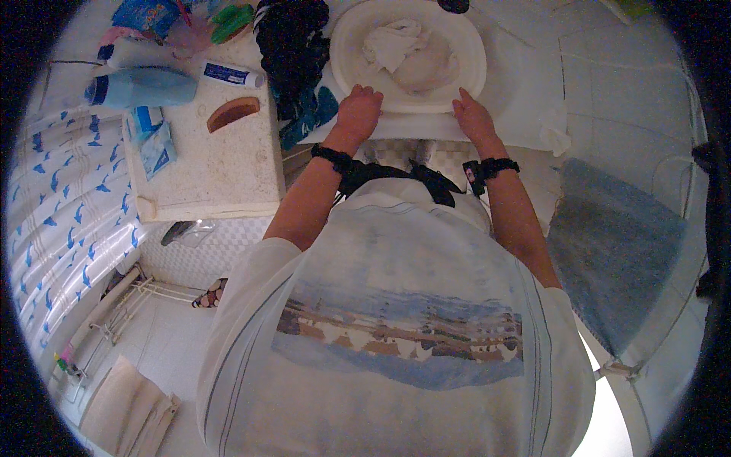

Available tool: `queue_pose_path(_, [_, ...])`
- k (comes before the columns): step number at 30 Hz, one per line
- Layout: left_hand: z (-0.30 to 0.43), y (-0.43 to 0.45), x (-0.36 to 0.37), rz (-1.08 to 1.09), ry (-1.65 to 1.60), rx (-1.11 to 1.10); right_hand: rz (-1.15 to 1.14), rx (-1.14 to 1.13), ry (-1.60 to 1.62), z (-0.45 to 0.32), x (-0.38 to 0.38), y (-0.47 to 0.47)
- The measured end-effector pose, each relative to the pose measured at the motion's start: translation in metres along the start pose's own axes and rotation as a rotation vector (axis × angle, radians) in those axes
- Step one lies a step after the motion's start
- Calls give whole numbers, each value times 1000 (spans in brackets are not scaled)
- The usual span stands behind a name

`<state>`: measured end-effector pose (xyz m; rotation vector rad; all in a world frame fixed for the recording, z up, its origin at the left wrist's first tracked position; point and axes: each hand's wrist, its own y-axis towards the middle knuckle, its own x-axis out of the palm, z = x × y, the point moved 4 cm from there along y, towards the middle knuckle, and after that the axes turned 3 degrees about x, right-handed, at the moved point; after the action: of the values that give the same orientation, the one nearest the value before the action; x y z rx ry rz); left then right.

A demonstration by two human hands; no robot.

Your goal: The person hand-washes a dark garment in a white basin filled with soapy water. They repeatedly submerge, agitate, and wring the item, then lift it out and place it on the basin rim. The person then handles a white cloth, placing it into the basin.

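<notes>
A white plastic basin (477, 63) stands in front of me at the top of the view. A bunched white cloth (394, 43) lies inside it, partly in what looks like water. My left hand (361, 108) is at the basin's near left rim, its fingers curled; whether they grip the rim is not plain. At the near right rim is my right hand (474, 117), its index finger extended towards the basin and the other fingers partly hidden. Each wrist wears a black strap. Left of the basin lie dark garments (294, 57) and a teal cloth (308, 117).
A worn white tabletop (228, 171) at left holds a brown comb (233, 114), a toothpaste tube (231, 74), a light-blue bottle (148, 87) and packets. Beyond it hangs a dolphin-print curtain (74, 200). A grey-blue towel (617, 245) hangs at right.
</notes>
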<state>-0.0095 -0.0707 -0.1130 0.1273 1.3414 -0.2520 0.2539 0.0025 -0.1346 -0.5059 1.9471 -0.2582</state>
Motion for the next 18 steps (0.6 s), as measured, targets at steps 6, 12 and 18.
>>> queue_pose_path(6, [-2, 1, 0, -38, -3, -41, 63, -38, -12, 6, 7, 3])
queue_pose_path(12, [-1, 3, -2, -102, 2, -50, 89, -37, -53, 1, 5, 1])
queue_pose_path(18, [0, 2, -4, -58, 4, -55, 57, -13, 4, -1, 3, -1])
